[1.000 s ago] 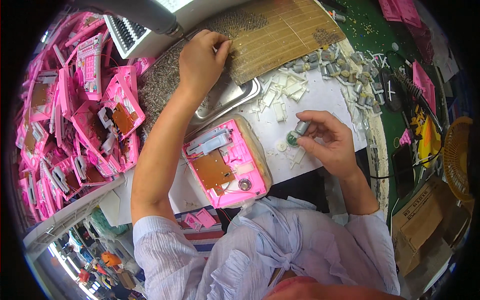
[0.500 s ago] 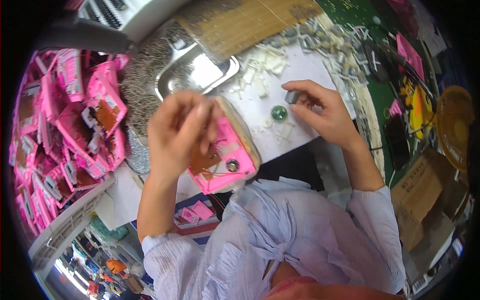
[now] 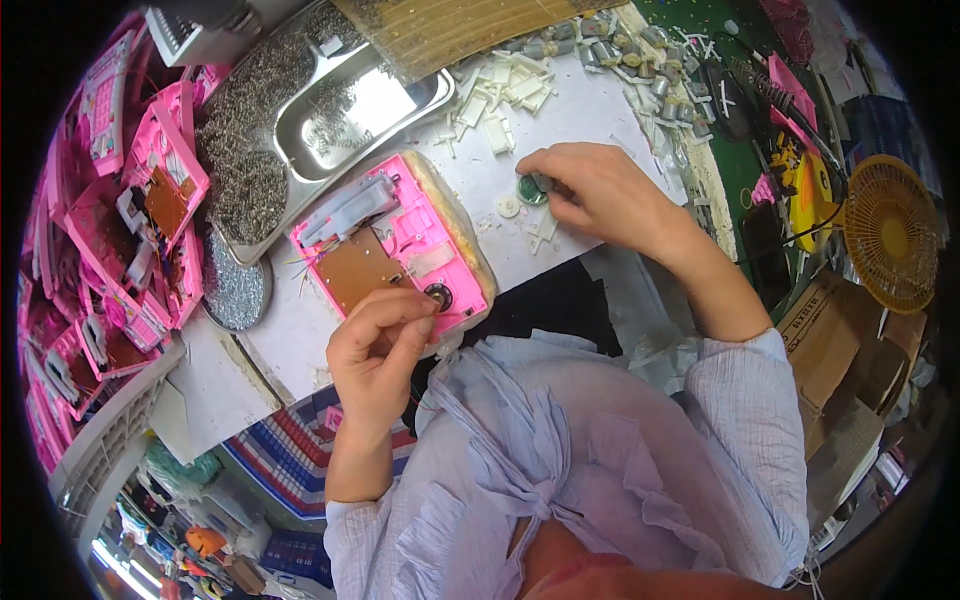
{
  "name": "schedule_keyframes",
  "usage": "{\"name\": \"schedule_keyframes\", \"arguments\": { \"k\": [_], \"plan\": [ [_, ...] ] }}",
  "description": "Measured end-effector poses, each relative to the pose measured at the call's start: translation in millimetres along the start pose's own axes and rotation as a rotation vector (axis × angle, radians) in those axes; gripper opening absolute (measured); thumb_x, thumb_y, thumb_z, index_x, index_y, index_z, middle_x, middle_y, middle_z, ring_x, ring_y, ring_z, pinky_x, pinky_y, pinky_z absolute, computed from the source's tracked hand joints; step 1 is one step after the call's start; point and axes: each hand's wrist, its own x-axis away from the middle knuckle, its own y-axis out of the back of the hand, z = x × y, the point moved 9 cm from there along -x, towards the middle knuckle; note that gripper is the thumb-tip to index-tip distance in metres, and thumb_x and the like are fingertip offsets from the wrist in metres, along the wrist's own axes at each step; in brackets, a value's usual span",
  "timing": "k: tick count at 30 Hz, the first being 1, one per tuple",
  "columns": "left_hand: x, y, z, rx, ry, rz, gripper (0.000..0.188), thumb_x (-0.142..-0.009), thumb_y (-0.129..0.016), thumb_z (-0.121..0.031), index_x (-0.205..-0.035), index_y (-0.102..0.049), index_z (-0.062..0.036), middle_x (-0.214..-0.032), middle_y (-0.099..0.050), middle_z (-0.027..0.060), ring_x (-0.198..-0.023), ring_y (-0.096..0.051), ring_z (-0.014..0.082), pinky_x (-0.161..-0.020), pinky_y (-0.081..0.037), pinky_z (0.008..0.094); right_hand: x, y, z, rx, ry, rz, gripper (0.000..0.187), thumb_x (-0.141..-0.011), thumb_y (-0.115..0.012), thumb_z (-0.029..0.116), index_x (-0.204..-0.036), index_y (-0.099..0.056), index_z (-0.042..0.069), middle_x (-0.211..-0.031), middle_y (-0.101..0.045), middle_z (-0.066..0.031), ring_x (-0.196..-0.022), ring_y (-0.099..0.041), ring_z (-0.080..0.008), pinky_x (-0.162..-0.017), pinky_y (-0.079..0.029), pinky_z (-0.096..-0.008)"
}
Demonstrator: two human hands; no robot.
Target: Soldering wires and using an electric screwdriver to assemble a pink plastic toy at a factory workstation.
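The left hand has thumb and forefinger tips together by the round speaker of an open pink casing; whether anything is pinched there, I cannot tell; the right hand has thumb and fingers closed on a small grey part, partly hidden, at a green disc; the casing sits near the tabletop's near edge; white plastic pieces lie farther in; grey motors crowd toward its far right corner.
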Motion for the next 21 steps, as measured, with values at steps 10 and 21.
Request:
{"name": "schedule_keyframes", "arguments": {
  "k": [10,21],
  "plan": [
    [0.7,-9.9,7.9,-0.032,-0.043,-0.101,0.021,-0.090,-0.070,0.009,-0.110,-0.065,0.0058,-0.107,-0.067,0.0120,-0.096,-0.069,0.0152,-0.080,-0.061,0.0273,7.8,-6.5,27.9,-1.010,-0.430,0.021,0.045,-0.089,-0.073,0.003,-0.132,-0.064,0.003,-0.080,-0.061,0.0023,-0.069,-0.055,-0.0043,-0.064,-0.044,-0.0206],
    [0.2,-7.2,7.8,-0.052,-0.094,-0.086,0.027,-0.090,-0.070,0.010,-0.111,-0.054,0.0033,-0.105,-0.067,0.0123,-0.096,-0.071,0.0169,-0.082,-0.062,0.0299,-8.2,-61.0,81.9,-1.345,-0.376,0.306,0.046,-0.090,-0.069,-0.006,-0.135,-0.060,-0.001,-0.089,-0.058,0.0036,-0.081,-0.053,-0.0035,-0.074,-0.049,-0.0215]
  ]
}}
